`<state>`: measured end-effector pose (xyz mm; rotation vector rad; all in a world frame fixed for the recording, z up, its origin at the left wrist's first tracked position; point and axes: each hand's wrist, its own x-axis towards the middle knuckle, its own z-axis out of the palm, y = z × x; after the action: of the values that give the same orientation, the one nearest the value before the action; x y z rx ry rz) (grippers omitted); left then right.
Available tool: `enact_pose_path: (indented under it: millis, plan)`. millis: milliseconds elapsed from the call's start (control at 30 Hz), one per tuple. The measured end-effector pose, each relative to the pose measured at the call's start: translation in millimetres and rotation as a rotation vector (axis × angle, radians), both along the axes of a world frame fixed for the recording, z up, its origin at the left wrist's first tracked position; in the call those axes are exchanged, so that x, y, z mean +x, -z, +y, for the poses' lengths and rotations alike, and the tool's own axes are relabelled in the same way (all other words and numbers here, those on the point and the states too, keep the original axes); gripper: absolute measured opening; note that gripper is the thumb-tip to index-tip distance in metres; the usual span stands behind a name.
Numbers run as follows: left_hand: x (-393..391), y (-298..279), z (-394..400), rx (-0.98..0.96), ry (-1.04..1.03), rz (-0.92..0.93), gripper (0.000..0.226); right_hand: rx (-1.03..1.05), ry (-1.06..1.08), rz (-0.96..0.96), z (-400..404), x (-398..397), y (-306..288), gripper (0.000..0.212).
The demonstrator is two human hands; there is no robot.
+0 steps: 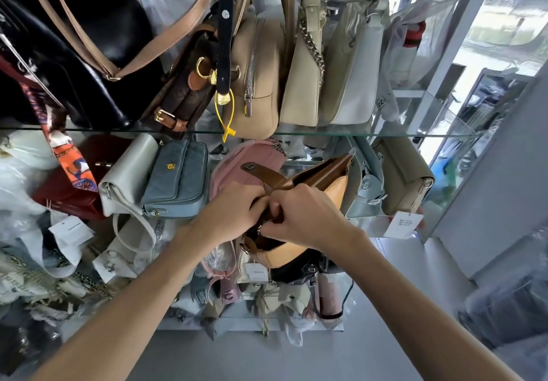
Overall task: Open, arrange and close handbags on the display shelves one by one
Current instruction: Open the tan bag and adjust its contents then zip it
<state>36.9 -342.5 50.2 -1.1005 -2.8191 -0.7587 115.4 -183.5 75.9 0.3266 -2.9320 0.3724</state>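
Centrally, the tan leather zip handbag [311, 202] is gripped by both hands: left hand [234, 208] steadying it, right hand [302, 217] pinching the zip's near end; the zip runs away toward upper right.

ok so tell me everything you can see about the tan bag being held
The tan bag looks like smooth leather, with a darker brown strap bearing a metal clasp and a metal zipper along its top edge. It tilts, its far end raised toward the glass shelf, in front of the pink bag. The left hand and right hand grip its near end at the zipper.
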Motion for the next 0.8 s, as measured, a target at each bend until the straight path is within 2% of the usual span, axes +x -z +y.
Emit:
enact_pose_path:
  millis: [100,233,300,400,467,633,800]
  plan:
    - [-1.6,1.1,-0.6,-0.020,-0.021,-0.032,0.030,-0.033,-0.086,0.000,6.0,-1.6,-0.3,0.016]
    - [-2.8,2.4,-0.7,0.025,-0.057,-0.129,0.037,-0.078,-0.228,-0.064,7.0,-4.4,8.4,0.024]
    - [-3.1,2.6,-1.2,0.088,-0.053,-0.168,0.043,-0.102,-0.287,-0.025,8.6,-6.3,14.4,0.020]
    - [-3.7,2.6,-4.3,0.075,-0.029,-0.164,0.044,-0.134,-0.345,0.040,10.9,-9.5,20.6,0.014]
    - [-5.7,1.1,-7.0,0.060,-0.018,-0.178,0.043,-0.159,-0.318,0.042,10.9,-10.7,20.3,0.017]
    - [-5.0,-0.2,-7.1,0.021,-0.021,-0.234,0.044,-0.016,-0.094,-0.127,-3.5,-11.6,16.2,0.050]
    - [-2.2,3.4,-10.8,-0.001,0.014,-0.288,0.041,-0.085,-0.158,-0.289,-12.7,-7.7,19.1,0.022]
